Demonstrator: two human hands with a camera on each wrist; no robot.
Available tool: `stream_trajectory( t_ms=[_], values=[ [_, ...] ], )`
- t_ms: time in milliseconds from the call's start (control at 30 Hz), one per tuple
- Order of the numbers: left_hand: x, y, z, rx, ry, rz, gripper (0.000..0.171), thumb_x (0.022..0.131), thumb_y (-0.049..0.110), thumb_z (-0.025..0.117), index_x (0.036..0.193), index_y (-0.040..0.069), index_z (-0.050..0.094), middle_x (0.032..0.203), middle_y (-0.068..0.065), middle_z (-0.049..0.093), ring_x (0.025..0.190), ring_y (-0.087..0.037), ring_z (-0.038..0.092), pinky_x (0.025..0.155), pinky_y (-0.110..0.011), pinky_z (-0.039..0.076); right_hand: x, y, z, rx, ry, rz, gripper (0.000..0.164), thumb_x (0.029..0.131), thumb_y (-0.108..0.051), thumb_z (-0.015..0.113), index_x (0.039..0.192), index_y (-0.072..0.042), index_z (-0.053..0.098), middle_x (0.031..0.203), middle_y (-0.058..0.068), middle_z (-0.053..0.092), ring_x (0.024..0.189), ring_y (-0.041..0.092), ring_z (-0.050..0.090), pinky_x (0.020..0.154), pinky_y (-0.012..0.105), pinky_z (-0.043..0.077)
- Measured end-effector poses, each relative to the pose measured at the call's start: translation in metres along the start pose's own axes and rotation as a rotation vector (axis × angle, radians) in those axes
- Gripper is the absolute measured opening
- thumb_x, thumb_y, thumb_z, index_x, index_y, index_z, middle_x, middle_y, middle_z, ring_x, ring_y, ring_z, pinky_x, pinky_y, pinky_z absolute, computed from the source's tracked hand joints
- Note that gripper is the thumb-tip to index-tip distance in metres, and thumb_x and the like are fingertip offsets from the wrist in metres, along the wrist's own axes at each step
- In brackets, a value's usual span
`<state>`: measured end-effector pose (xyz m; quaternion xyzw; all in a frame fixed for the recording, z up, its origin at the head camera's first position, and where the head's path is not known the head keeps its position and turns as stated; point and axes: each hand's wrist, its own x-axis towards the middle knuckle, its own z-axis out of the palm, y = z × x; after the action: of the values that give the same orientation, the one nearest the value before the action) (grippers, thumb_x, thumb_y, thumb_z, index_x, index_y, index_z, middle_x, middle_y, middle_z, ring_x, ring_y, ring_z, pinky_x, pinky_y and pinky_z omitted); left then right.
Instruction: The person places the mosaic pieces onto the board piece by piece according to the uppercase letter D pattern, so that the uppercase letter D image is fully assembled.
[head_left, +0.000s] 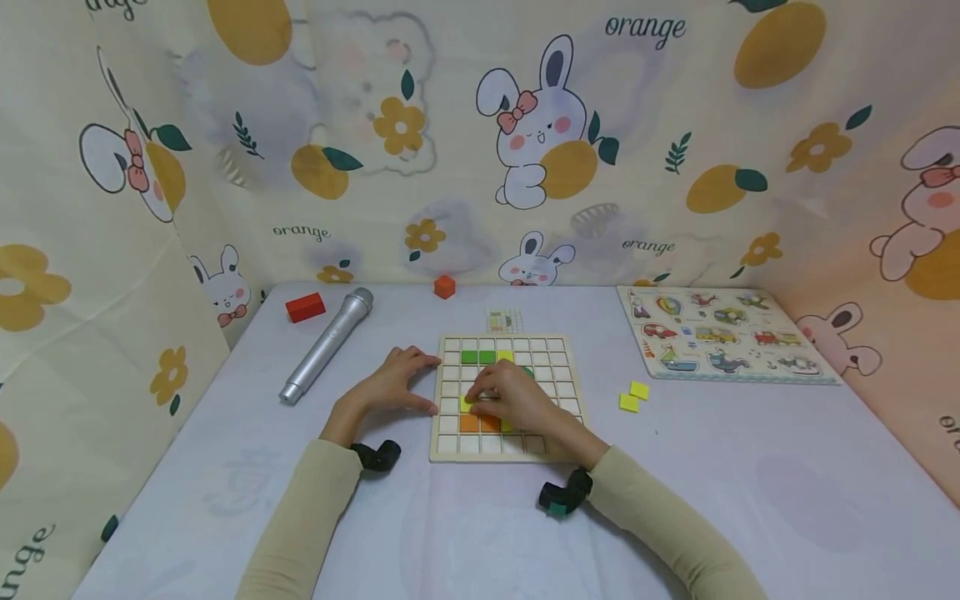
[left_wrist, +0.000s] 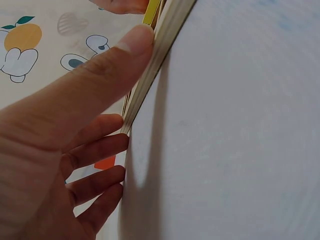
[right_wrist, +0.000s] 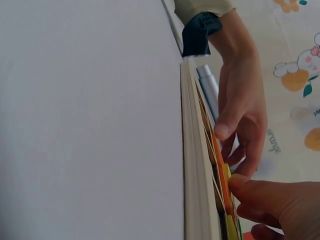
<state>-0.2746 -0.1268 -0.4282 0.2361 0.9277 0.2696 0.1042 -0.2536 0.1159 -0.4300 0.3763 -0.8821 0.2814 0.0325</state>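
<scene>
A wooden grid board [head_left: 445, 446] lies flat on the white table. The right hand [head_left: 517, 402] reaches over it, thumb and fingertips pinching a yellow tile [head_left: 466, 405] at a cell near the left side. In the right wrist view its thumb meets the yellow tile [right_wrist: 228, 171] at the board's surface. Spread along the board's left edge, the left hand [head_left: 390, 383] touches the frame with thumb and fingertips. Green tiles [head_left: 478, 357] and another yellow tile [head_left: 506, 356] fill cells in an upper row, orange tiles [head_left: 478, 423] a lower one. The right hand covers the middle cells.
Two loose yellow tiles [head_left: 628, 403] lie right of the board. A picture puzzle board [head_left: 738, 333] is at the back right. At the back left are a silver microphone [head_left: 326, 346] and a red block [head_left: 305, 307]. Behind the grid are an orange-red block [head_left: 445, 287] and a small patterned card [head_left: 503, 321].
</scene>
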Motion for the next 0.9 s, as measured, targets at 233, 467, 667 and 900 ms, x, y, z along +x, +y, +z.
stream_trajectory(
  t_ms=[233, 467, 667, 900],
  values=[
    [0.000, -0.003, 0.001, 0.006, -0.005, -0.002, 0.080, 0.067, 0.042, 0.082, 0.135, 0.015, 0.048, 0.126, -0.005, 0.047, 0.116, -0.024, 0.034, 0.102, -0.045, 0.033, -0.002, -0.003, -0.004, -0.009, -0.094, 0.028, 0.022, 0.083, -0.024, 0.071, 0.104, -0.017, 0.072, 0.098, -0.009, 0.064, 0.091, 0.007, 0.050, 0.082, 0.027, 0.042],
    [0.001, -0.003, -0.001, 0.004, -0.009, -0.015, 0.080, 0.068, 0.041, 0.081, 0.136, 0.016, 0.048, 0.128, -0.005, 0.046, 0.117, -0.024, 0.034, 0.103, -0.044, 0.032, -0.001, -0.004, -0.007, 0.014, -0.103, 0.038, 0.020, 0.083, -0.022, 0.071, 0.102, -0.015, 0.073, 0.093, -0.008, 0.063, 0.086, 0.011, 0.050, 0.078, 0.026, 0.043],
    [0.001, -0.001, 0.000, 0.000, 0.002, 0.001, 0.080, 0.067, 0.040, 0.082, 0.135, 0.015, 0.048, 0.127, -0.006, 0.047, 0.116, -0.025, 0.034, 0.102, -0.046, 0.032, -0.005, 0.000, -0.016, 0.081, -0.097, 0.050, 0.027, 0.086, -0.020, 0.068, 0.112, -0.012, 0.069, 0.103, -0.003, 0.064, 0.094, 0.012, 0.052, 0.080, 0.029, 0.045],
    [0.001, -0.001, 0.003, 0.000, 0.013, -0.006, 0.081, 0.066, 0.040, 0.083, 0.135, 0.015, 0.049, 0.126, -0.005, 0.048, 0.116, -0.024, 0.034, 0.102, -0.044, 0.033, -0.028, 0.017, -0.047, 0.093, 0.051, -0.016, 0.026, 0.085, -0.014, 0.069, 0.109, -0.006, 0.068, 0.103, 0.007, 0.064, 0.088, 0.024, 0.057, 0.071, 0.038, 0.050]
  ],
)
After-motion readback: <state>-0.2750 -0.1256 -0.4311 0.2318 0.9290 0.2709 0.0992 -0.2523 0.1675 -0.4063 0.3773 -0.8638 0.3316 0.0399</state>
